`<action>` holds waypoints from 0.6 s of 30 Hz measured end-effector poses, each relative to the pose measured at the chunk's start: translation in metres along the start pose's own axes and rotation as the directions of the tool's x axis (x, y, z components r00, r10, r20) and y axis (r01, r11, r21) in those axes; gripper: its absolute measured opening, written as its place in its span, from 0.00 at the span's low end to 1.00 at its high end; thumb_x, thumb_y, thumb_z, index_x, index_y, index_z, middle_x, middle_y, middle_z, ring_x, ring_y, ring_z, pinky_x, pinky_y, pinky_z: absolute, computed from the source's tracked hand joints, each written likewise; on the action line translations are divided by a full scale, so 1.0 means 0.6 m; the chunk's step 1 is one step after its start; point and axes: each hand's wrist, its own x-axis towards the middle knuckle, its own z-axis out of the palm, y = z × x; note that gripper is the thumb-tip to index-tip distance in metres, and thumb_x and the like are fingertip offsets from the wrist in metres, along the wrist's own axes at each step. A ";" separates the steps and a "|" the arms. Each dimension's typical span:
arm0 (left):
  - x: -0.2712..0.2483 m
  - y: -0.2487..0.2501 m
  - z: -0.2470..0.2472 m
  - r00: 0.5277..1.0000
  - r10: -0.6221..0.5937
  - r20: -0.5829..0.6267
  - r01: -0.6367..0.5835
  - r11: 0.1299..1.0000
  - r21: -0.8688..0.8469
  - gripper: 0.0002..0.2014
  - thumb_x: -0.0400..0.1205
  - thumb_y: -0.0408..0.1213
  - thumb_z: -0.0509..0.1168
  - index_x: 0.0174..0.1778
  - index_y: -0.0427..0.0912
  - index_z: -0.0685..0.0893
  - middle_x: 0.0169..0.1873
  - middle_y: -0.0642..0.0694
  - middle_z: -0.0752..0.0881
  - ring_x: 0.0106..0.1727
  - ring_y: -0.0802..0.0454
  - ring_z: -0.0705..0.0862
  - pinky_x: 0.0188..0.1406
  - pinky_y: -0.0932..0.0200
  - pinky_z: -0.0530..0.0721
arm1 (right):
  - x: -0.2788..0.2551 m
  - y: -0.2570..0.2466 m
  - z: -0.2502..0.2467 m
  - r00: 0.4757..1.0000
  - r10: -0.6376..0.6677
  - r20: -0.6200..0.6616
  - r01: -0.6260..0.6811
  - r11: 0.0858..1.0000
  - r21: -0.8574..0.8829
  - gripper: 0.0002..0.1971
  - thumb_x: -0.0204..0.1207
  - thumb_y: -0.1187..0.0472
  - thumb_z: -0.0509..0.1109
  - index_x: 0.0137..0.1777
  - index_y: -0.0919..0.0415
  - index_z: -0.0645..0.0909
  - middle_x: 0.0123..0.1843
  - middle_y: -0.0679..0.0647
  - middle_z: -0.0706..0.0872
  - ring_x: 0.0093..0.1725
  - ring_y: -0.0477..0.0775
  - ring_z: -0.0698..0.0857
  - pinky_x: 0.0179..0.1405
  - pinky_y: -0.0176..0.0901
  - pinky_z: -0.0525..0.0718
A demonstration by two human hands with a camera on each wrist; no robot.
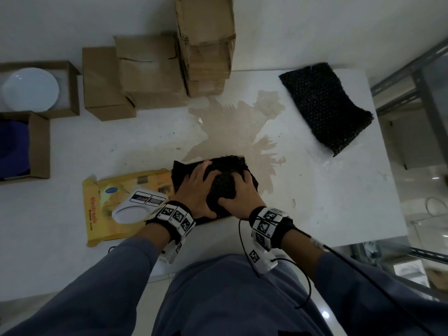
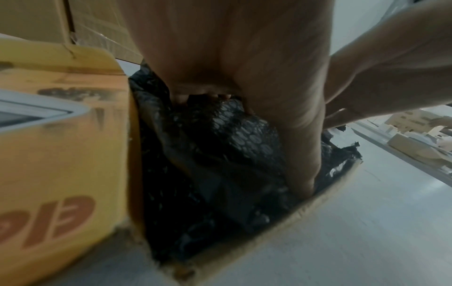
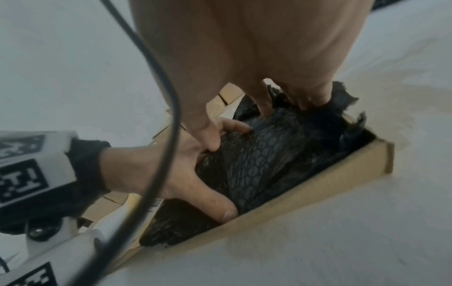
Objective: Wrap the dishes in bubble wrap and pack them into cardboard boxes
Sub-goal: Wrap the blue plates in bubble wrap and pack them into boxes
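Note:
A bundle wrapped in black bubble wrap point(image 1: 224, 184) sits in a shallow open cardboard box point(image 3: 318, 185) at the table's near edge. My left hand point(image 1: 206, 190) grips the bundle's left side, thumb near me and fingers over the top. My right hand point(image 1: 237, 190) grips its right side, with its fingertips point(image 3: 313, 100) dug into loose wrap at the far end. In the left wrist view the bundle point(image 2: 232, 135) fills the box point(image 2: 305, 209). What is inside the wrap is hidden. A white plate point(image 1: 30, 89) and a blue plate point(image 1: 13, 146) lie in open boxes at far left.
A yellow kitchen-scale box point(image 1: 121, 190) with a white scale point(image 1: 138, 207) on it touches the packing box's left side. Closed cardboard boxes point(image 1: 150, 73) are stacked at the back. A pile of black bubble wrap point(image 1: 324, 107) lies back right. A brownish stain point(image 1: 232, 122) marks the table's middle.

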 end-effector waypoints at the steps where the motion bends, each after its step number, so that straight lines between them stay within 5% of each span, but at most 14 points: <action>1: 0.000 0.000 0.000 1.000 0.000 0.003 0.000 1.000 0.001 0.59 0.57 0.59 0.81 0.81 0.50 0.57 0.83 0.44 0.45 0.85 0.42 0.46 0.76 0.29 0.66 | 0.000 -0.003 0.005 1.000 0.019 -0.005 -0.019 1.000 -0.001 0.44 0.67 0.46 0.76 0.80 0.58 0.61 0.80 0.60 0.56 0.77 0.68 0.63 0.73 0.57 0.73; 8: 0.000 -0.002 0.002 1.000 -0.001 0.000 0.001 1.000 0.002 0.59 0.56 0.59 0.80 0.80 0.51 0.57 0.82 0.44 0.45 0.85 0.42 0.48 0.75 0.29 0.67 | 0.007 -0.019 0.022 0.996 0.089 -0.017 -0.091 0.991 -0.093 0.53 0.67 0.42 0.76 0.84 0.60 0.50 0.86 0.66 0.48 0.84 0.66 0.52 0.83 0.57 0.49; 18: 0.001 -0.001 0.003 1.000 -0.001 0.004 0.001 1.000 -0.011 0.57 0.57 0.60 0.79 0.81 0.52 0.57 0.83 0.44 0.45 0.85 0.41 0.47 0.78 0.31 0.63 | 0.021 -0.020 0.025 0.991 0.127 0.034 -0.127 0.992 -0.018 0.54 0.66 0.43 0.76 0.85 0.58 0.48 0.86 0.64 0.45 0.84 0.67 0.51 0.82 0.62 0.58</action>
